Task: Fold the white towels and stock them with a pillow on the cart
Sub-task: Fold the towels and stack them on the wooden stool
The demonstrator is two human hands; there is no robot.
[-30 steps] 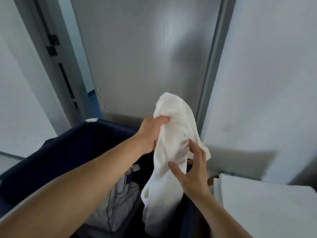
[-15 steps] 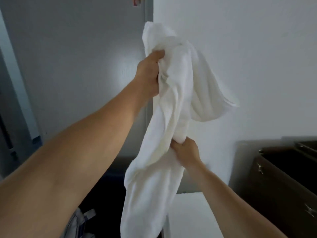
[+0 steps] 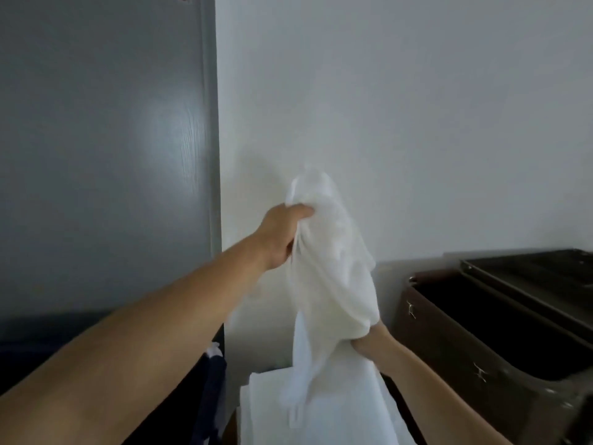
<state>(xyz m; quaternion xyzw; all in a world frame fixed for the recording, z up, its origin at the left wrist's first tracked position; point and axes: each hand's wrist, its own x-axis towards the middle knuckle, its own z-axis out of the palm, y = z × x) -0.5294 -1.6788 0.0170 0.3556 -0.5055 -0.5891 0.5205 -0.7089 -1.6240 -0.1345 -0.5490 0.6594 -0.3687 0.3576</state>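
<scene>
I have the towel [image 3: 333, 268] up in the air in front of the white wall [image 3: 417, 123], bunched and not yet opened. My left hand [image 3: 282, 234] is clenched on a gathered fold near its top, and my right hand [image 3: 369, 340] grips it lower down; that hand is mostly hidden under the cloth, so I see little more than the wrist. A loose tail hangs below and touches or nearly touches the white stack [image 3: 321, 409] underneath.

As I see it, the risk is that I am holding bunches, not corners. If I spread my hands from here the towel will likely twist rather than open flat, and the fold will come out crooked. The hanging tail could also drag across the stack and pull its top layer askew as I move. If either grip slackens, the cloth is limp enough to slide out and drop.

To my right stands a dark brown bin [image 3: 465, 342], open on top and close to my right forearm; a wide sweep that way could drape the towel into it. To my left is a grey door [image 3: 102, 139], and low down a dark blue bag [image 3: 211, 390] beside the stack.
</scene>
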